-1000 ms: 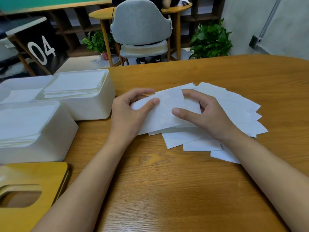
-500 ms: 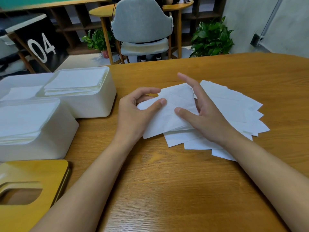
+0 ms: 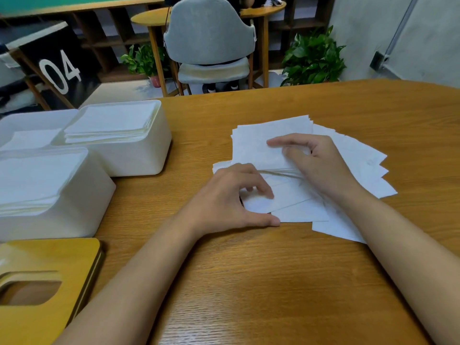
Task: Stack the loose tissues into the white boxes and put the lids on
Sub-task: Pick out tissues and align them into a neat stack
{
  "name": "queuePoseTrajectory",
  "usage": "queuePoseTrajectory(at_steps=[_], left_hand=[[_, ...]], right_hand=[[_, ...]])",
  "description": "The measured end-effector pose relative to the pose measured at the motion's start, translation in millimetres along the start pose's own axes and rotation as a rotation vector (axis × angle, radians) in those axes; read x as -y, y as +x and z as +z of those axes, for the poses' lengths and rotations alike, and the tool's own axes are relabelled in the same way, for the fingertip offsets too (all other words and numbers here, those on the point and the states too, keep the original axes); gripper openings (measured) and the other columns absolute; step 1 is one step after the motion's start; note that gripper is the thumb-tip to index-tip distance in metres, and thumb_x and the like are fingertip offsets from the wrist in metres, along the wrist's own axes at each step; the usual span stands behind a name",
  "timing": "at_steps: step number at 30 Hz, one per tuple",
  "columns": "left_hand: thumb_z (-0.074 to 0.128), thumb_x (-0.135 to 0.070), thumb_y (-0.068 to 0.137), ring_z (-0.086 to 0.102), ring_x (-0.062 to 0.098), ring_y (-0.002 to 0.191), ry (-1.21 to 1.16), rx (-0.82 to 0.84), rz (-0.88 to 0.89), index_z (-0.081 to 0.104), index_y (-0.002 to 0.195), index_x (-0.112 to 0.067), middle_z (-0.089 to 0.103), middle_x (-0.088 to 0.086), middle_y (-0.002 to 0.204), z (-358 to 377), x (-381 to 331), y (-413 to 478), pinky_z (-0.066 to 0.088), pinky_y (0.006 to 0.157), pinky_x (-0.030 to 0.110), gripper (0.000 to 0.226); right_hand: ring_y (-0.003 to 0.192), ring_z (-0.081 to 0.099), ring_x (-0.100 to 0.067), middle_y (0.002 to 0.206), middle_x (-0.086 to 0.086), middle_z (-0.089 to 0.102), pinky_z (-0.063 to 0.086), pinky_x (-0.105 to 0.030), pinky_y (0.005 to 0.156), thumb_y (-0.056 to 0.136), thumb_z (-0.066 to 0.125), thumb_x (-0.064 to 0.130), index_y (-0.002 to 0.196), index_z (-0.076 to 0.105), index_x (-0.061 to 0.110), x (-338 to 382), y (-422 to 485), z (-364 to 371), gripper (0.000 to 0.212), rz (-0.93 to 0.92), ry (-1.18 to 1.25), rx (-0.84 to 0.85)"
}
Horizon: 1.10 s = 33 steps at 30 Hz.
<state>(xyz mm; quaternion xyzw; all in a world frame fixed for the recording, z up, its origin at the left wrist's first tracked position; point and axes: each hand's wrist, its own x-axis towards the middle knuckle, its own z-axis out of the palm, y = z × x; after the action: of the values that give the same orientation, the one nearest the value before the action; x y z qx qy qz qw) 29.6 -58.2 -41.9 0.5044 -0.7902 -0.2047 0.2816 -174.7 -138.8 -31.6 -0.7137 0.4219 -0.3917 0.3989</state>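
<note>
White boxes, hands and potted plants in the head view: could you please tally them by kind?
White boxes: 3
Hands: 2 (left hand, right hand)
Potted plants: 2
Total: 7
</note>
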Motion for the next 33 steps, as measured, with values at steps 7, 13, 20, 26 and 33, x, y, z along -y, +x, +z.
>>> queuePoseTrajectory(at_steps=[7,13,20,26,33], left_hand=[[0.083,-0.017,0.085,0.067,0.010,0.103,-0.035,0.010,-0.005,0.084,0.098,-0.027,0.073,-0.015,0.100,-4,3,-2,0.055,0.086,0.035,0.017],[0.076,-0.012,0.095,0.071,0.009,0.102,-0.151,-0.146,-0.027,0.083,0.103,-0.019,0.078,-0.014,0.100,-12,2,-1,0.054,0.091,0.036,0.013],[0.070,-0.010,0.101,0.069,0.011,0.101,-0.306,-0.308,-0.029,0.080,0.103,-0.016,0.078,-0.012,0.099,-24,-4,-2,0.049,0.089,0.033,0.012],[0.067,-0.012,0.102,0.062,0.000,0.079,-0.555,-0.486,-0.122,0.076,0.101,-0.013,0.071,-0.015,0.084,-26,-1,1,0.044,0.068,0.014,0.010],[0.068,-0.018,0.102,0.074,0.010,0.090,-0.575,-0.578,-0.299,0.078,0.108,-0.017,0.081,0.000,0.098,-19,7,7,0.055,0.072,0.022,0.011]], right_hand=[[0.119,0.061,0.009,0.116,0.019,0.076,0.042,-0.013,0.105,0.099,0.056,0.003,0.109,0.081,0.024,-1,-1,2,0.034,0.015,0.016,-0.006],[0.116,0.063,0.008,0.113,0.018,0.077,0.043,-0.007,0.099,0.101,0.064,0.014,0.109,0.081,0.023,2,-1,0,0.021,-0.008,0.039,0.003],[0.116,0.063,0.008,0.116,0.021,0.076,0.041,-0.028,0.106,0.102,0.057,0.050,0.105,0.083,0.026,10,-4,0,0.035,0.065,0.168,-0.014],[0.113,0.073,-0.023,0.116,-0.001,0.078,0.054,-0.041,0.097,0.064,0.051,0.099,0.106,0.082,0.030,9,-7,0,0.088,0.058,0.424,0.187],[0.100,0.073,-0.032,0.110,-0.017,0.075,0.052,-0.039,0.086,0.092,0.075,0.044,0.107,0.075,0.004,7,-12,7,0.043,-0.017,0.221,0.058]])
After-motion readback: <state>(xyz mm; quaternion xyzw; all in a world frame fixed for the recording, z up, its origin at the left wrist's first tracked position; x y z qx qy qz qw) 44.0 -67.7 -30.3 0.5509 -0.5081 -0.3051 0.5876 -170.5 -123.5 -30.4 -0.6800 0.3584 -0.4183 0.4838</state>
